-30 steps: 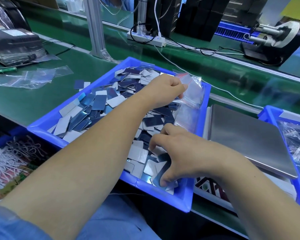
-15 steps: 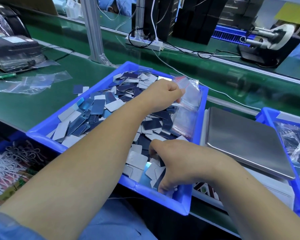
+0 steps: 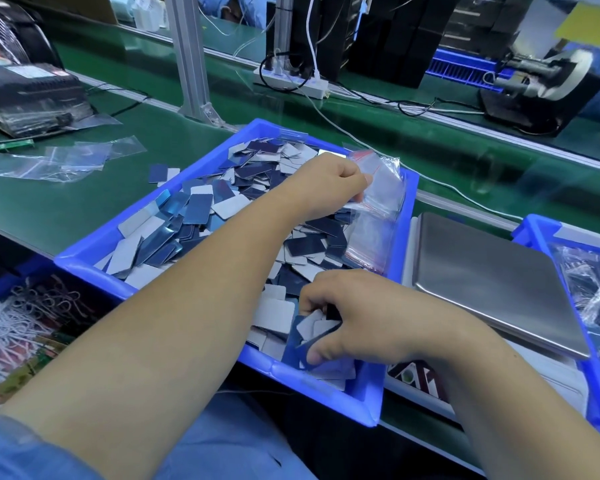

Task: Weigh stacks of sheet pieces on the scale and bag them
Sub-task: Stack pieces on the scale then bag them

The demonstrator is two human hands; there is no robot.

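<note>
A blue tray point(image 3: 84, 261) in front of me holds several loose blue and grey sheet pieces point(image 3: 194, 216). My left hand point(image 3: 326, 185) reaches over the tray's far right part and pinches a clear zip bag point(image 3: 378, 216) with a red seal line; the bag hangs down into the tray. At the tray's near right corner, my right hand point(image 3: 368, 320) grips a small bunch of sheet pieces point(image 3: 312, 334) between thumb and fingers. The scale point(image 3: 492, 278), with a bare steel platter, stands just right of the tray.
A second blue tray point(image 3: 534, 230) with filled bags is at the far right. Another tray with white wire clips point(image 3: 11, 327) sits at the lower left. Loose clear bags point(image 3: 66, 157) lie on the green belt at left. A metal post point(image 3: 191, 60) and a power strip point(image 3: 291, 81) stand behind.
My right hand has gathered sheet pieces at the tray's near corner and curled around them. My left hand keeps holding the bag in the same spot.
</note>
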